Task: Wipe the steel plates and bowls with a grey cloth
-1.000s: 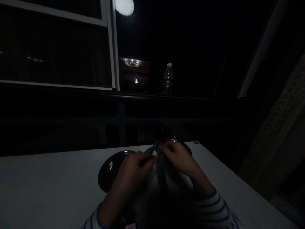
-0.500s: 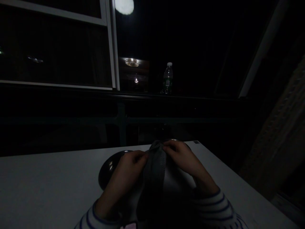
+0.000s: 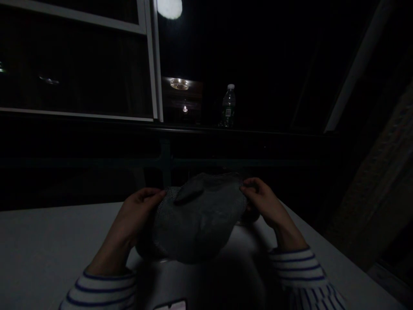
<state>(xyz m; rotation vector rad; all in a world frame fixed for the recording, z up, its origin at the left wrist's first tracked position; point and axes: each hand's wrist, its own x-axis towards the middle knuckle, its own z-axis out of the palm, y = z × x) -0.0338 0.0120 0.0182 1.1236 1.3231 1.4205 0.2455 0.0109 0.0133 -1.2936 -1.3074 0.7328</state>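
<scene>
A dark grey cloth with stitched edges is stretched between my two hands above the table. My left hand pinches its left edge between thumb and fingers. At the upper right edge, my right hand pinches the cloth the same way. Behind the cloth at the left, a dark bowl shows only in part. Another dark bowl stands behind the right side, mostly covered by cloth and hand.
The white table fills the lower view. A phone lies at its near edge. A plastic bottle with a white cap stands on the window ledge beyond. The room is very dark.
My hands have moved apart, left hand to the left and right hand to the right and slightly up. The cloth, bunched and hanging before, is now spread wide.
</scene>
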